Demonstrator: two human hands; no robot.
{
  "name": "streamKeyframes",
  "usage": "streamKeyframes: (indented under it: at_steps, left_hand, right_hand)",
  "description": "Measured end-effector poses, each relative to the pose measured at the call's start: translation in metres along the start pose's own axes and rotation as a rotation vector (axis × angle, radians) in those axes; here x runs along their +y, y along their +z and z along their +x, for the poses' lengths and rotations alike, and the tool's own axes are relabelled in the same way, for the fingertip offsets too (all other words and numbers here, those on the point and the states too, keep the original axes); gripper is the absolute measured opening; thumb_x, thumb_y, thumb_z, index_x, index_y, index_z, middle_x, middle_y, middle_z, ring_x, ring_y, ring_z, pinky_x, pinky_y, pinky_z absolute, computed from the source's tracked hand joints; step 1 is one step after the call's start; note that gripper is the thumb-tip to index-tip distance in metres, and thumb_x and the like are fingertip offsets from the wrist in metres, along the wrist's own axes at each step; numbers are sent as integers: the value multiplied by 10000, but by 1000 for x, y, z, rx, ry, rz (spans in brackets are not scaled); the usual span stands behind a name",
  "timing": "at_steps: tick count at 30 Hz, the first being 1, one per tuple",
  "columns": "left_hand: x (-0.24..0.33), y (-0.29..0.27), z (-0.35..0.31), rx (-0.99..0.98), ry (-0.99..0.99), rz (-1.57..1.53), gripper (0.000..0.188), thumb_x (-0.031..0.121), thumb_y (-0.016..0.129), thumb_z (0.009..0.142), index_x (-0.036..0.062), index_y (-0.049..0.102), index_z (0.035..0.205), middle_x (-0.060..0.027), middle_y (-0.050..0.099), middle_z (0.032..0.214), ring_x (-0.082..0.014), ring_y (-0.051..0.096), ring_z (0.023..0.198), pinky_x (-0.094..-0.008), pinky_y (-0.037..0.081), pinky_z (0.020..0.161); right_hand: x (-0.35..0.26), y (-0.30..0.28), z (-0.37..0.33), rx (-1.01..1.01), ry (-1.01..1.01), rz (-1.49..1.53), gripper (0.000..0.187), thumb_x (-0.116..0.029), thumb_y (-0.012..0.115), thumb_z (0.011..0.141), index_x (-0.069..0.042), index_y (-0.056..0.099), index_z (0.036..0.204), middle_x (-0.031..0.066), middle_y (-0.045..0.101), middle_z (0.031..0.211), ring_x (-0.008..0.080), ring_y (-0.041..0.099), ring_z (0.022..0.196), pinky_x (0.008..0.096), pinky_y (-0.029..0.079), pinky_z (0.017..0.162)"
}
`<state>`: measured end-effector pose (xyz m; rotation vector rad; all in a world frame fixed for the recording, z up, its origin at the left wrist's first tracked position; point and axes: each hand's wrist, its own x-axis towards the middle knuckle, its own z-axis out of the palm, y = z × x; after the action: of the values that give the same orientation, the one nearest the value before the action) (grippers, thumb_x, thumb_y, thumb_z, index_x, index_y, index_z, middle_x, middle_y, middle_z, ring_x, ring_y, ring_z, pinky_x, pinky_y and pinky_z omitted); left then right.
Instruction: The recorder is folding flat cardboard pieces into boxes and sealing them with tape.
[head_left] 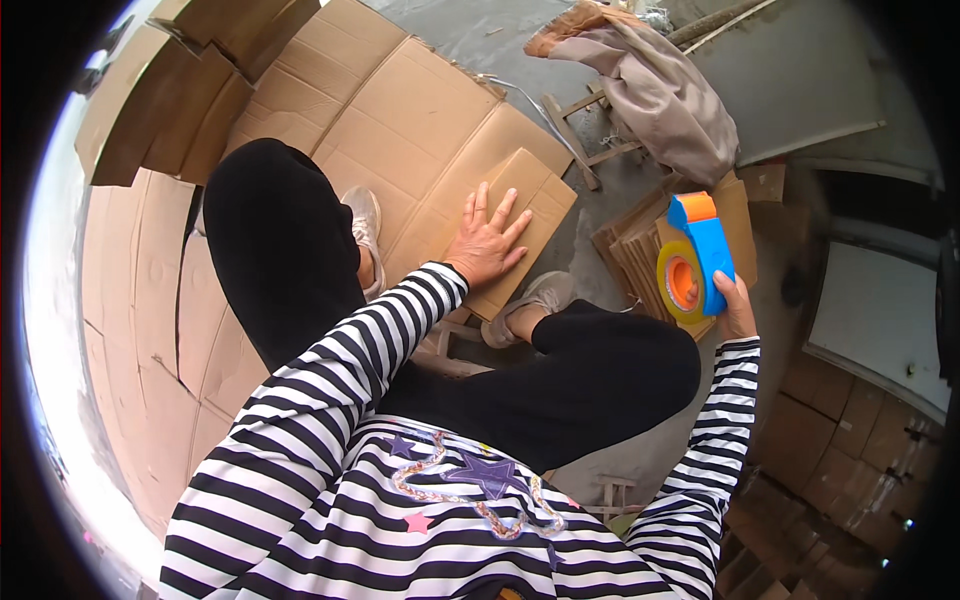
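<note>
My left hand (487,243) lies flat with its fingers spread on a folded cardboard box (541,205), which rests on larger cardboard sheets between my feet. Out to the right, my right hand (736,306) grips a blue tape dispenser (712,252) with an orange end. A roll of yellowish tape (664,270) sits on the dispenser's side around an orange hub. The dispenser is held up above a stack of flattened cardboard (628,238), apart from the box under my left hand.
Large cardboard sheets (400,110) spread over the floor ahead and left. Folded cartons (170,95) rise at the far left. Ahead to the right, a greyish cloth (665,90) drapes over a wooden frame (572,140). Pale panels (880,320) and more cardboard stand at the right.
</note>
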<state>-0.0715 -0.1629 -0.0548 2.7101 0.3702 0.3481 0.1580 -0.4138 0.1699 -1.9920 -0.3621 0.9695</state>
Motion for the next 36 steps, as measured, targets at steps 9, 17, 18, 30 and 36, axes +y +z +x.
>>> streamKeyframes:
  at_steps: [9,17,18,30,36]
  left_hand:
    - [0,5,-1,32,9,-60,543,457,524,863,181,482,1330,-162,305,1444,-501,204,1316,-575,196,1072]
    - [-1,-7,-3,82,-51,-196,428,340,587,848,120,546,1213,-166,380,1367,-430,313,1293,-510,295,1051]
    - [-5,-4,-1,80,-62,-201,428,340,587,848,120,546,1213,-166,380,1367,-430,313,1293,-510,295,1051]
    - [-101,-17,88,-305,-759,-1992,395,483,557,887,100,624,954,15,592,824,-58,538,695,-201,437,632]
    - [-99,-4,93,-300,-692,-1942,269,366,594,903,112,601,812,49,544,717,-42,483,629,-191,393,562]
  right_hand:
    - [-53,130,125,-543,65,-45,619,-489,678,786,25,529,1099,88,631,859,127,605,756,256,482,738]
    - [-20,164,168,-555,56,-190,584,-452,675,807,21,511,1107,84,626,828,141,611,742,267,500,711]
    - [-23,165,167,-563,64,-195,584,-452,675,807,21,511,1107,84,626,828,141,611,742,267,500,711]
    - [-37,167,159,-578,224,-154,565,-411,676,801,22,494,1115,101,641,835,164,633,725,277,521,698]
    - [-40,163,161,-579,250,-136,527,-341,668,829,34,485,1151,120,628,902,184,646,772,308,536,731]
